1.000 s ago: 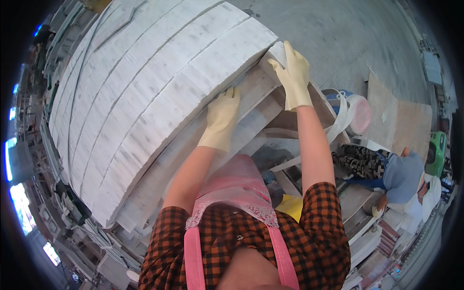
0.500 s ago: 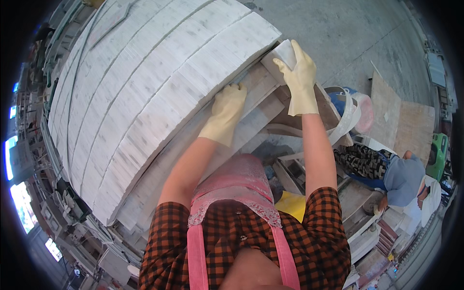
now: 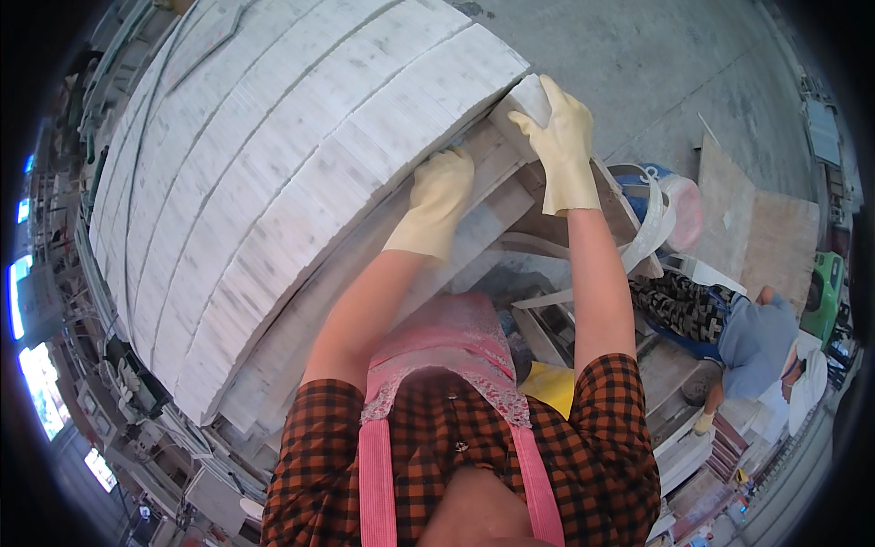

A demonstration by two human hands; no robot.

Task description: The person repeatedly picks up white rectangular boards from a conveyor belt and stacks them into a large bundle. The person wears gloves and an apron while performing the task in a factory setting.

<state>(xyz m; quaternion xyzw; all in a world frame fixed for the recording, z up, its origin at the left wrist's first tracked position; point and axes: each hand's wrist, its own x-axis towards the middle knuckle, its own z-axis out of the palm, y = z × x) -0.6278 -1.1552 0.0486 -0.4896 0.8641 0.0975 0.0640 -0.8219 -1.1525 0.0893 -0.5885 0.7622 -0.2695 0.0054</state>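
Both of my hands wear pale yellow rubber gloves. My right hand (image 3: 563, 146) grips a white stone block (image 3: 532, 100) at the far end of a pale ledge (image 3: 489, 153); its thumb lies over the near side and its fingers go round the right side. My left hand (image 3: 441, 193) is closed, its fingers curled at the ledge beside the gap under the slabs; anything inside it is hidden. Left of my hands, a large stack of white marble-like strips (image 3: 301, 173) lies in long rows, its front edge close to my left hand.
A white strap (image 3: 658, 214) and a pink-and-blue bucket (image 3: 684, 211) are right of my right forearm. A person in a blue-grey shirt (image 3: 756, 342) bends over at the right, near brown boards (image 3: 779, 232). Wooden framing (image 3: 547, 333) stands beside my pink apron.
My left hand has moved slightly farther along the ledge, toward the block. My right hand stays on the block, shifted a little left. The other person's arm has lowered.
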